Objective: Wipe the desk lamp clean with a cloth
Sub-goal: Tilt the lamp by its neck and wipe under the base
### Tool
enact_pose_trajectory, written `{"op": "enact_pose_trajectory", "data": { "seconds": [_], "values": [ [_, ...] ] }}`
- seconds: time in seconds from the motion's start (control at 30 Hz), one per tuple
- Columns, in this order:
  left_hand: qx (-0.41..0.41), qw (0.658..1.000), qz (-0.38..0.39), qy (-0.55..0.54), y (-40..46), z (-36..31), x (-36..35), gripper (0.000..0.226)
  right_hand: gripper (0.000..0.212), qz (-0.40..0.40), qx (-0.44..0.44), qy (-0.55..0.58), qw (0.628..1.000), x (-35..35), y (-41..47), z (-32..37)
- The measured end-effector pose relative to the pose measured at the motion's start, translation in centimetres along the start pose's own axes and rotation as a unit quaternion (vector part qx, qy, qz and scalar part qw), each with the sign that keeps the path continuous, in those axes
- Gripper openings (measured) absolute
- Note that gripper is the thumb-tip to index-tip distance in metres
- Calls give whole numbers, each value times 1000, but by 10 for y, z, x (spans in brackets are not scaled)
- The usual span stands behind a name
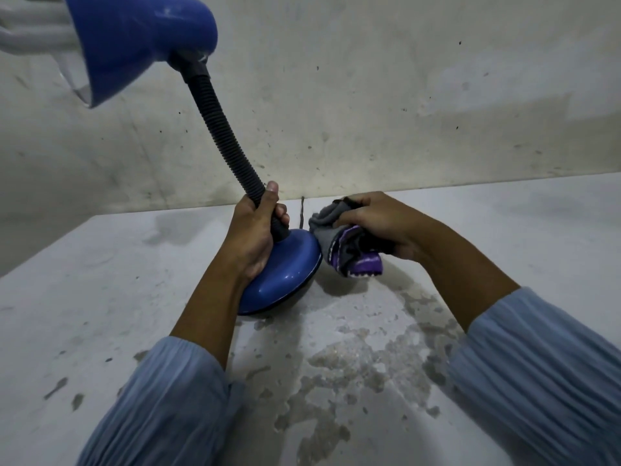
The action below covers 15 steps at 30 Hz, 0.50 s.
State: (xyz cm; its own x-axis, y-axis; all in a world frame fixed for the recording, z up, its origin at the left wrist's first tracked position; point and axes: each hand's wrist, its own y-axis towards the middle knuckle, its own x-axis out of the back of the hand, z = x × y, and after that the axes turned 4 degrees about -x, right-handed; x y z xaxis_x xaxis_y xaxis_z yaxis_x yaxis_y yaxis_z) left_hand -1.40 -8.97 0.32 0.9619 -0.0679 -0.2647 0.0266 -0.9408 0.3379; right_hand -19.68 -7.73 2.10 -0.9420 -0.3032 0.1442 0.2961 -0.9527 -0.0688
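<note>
From the head camera, the 1 view here, the desk lamp (188, 183) stands tilted near the back of the table (100, 297), its blue base (285, 274) lifted on the right side. The left hand (255, 237) wraps tight around the bottom of the black gooseneck (221, 129), thumb up. The right hand (373, 223) clutches the bunched grey-and-purple cloth (342, 253), which touches the base's right edge.

The likely trouble: with the base tipped on 1 edge, a firm wipe could slide it or twist the flexible neck, swinging the blue shade (134, 45) overhead. The bulb (30, 28) sticking out of the shade looks exposed to a knock.

The tabletop is pale, worn and blotched, with peeled patches in front of the lamp. Behind it, a stained, speckled wall (403, 95) rises.
</note>
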Motion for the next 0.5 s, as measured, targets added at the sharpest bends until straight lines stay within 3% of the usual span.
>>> {"op": "enact_pose_trajectory", "data": {
  "seconds": [0.1,0.23,0.37,0.43,0.5],
  "values": [
    [-2,1000,-4,-6,1,1,1,22,28,58,-46,-14,997,15,-8,8],
    [1,1000,-6,-13,2,0,2,22,15,99,-85,-59,990,21,-17,14],
    [5,999,-17,-33,1,-3,3,22,21,-3,-75,76,994,1,-2,1],
    [6,999,-24,-43,1,-4,3,22,22,-77,-66,148,984,-4,8,-4],
    [4,999,-29,-45,1,-5,2,23,26,-101,-48,206,972,-6,15,-4]
  ]
}}
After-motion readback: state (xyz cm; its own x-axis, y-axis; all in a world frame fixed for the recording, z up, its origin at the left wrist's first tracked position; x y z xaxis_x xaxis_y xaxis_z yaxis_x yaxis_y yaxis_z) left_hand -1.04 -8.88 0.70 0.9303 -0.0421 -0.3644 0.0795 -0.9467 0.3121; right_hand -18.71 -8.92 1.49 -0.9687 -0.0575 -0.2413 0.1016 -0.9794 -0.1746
